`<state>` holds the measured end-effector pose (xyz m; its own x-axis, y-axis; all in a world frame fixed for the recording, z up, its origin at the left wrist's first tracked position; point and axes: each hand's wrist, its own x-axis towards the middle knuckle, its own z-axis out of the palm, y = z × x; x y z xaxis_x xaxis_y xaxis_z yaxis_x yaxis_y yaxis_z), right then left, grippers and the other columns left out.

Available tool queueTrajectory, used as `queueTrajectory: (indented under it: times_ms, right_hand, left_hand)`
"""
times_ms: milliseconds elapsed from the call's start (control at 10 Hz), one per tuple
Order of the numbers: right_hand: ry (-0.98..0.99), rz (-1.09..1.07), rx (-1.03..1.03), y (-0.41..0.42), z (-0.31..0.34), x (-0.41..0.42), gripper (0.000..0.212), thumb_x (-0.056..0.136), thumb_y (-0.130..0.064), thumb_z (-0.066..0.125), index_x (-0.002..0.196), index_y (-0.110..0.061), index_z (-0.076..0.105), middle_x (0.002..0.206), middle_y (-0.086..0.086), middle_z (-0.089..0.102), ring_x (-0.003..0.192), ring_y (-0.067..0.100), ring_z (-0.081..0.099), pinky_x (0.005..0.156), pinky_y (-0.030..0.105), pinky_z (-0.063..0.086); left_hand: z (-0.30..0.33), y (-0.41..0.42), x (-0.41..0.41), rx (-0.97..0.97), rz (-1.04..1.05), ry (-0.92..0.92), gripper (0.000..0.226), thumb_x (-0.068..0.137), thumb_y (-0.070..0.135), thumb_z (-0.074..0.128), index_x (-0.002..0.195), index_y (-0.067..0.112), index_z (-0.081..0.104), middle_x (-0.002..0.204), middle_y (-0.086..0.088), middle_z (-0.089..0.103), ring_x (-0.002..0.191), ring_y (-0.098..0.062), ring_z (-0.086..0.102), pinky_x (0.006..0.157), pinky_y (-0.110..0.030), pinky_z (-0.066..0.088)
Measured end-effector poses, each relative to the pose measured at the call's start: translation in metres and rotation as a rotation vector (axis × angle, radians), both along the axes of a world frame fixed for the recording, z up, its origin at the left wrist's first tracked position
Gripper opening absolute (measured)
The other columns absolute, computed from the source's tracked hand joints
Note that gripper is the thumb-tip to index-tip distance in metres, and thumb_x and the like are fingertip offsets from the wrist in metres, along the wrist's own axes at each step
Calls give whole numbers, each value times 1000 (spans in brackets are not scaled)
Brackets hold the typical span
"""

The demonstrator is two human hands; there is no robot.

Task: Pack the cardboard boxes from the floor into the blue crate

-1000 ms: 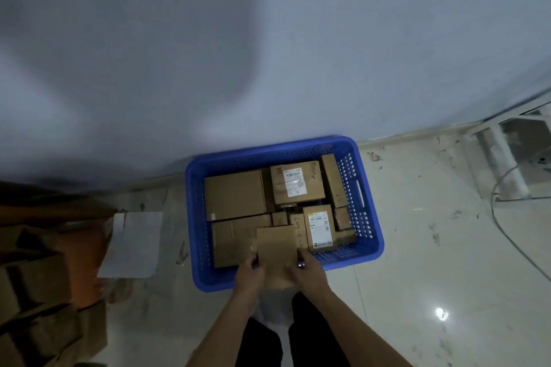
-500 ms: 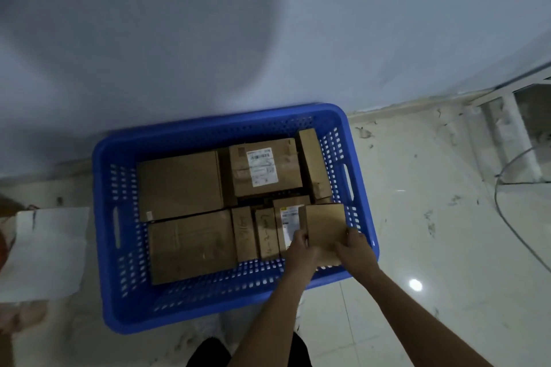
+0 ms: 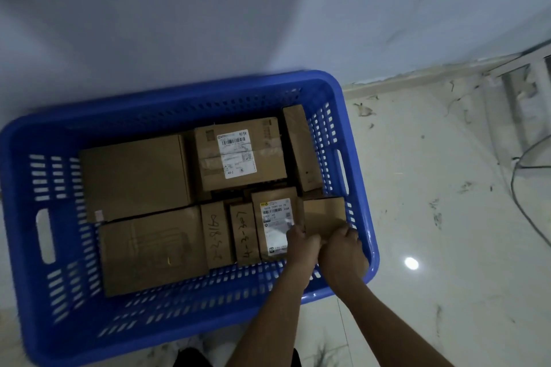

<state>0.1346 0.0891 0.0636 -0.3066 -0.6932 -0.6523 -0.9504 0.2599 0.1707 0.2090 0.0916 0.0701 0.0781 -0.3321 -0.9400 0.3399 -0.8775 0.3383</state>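
The blue crate (image 3: 190,325) stands on the floor against the wall, holding several cardboard boxes. A small plain cardboard box (image 3: 323,213) sits low in the crate's near right corner, beside a box with a white label (image 3: 274,223). My left hand (image 3: 301,243) grips the small box's near left edge and my right hand (image 3: 343,250) grips its near right edge, both with curled fingers. Two narrow boxes with handwritten numbers (image 3: 229,232) stand to the left of the labelled one.
Larger boxes (image 3: 134,176) fill the crate's left half, and a box with a shipping label (image 3: 238,155) lies at the back. A pale wall (image 3: 268,9) rises behind. A cable (image 3: 524,188) and a white frame (image 3: 518,104) are on the tiled floor at the right.
The view has closed in on the crate. Both hands have pushed the small box lower into the near right corner.
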Motion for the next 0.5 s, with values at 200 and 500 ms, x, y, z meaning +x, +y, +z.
queueTrajectory:
  times_ms: [200,500]
  right_hand:
    - [39,141,-43,20,18,2,44,89,-22,55,131,-9,48,132,9,45,114,24,53,76,32,52]
    - [-206,116,-24,20,80,-16,45,90,-23,50,134,-19,42,132,1,47,115,23,53,75,37,53]
  left_hand:
    - [13,-2,4,39,-83,82,26,88,-1,48,85,25,50,84,4,55,82,-14,54,62,-17,42]
    - [62,24,60,65,-295,-39,43,90,18,55,129,6,44,113,-8,51,81,-11,49,60,-21,36]
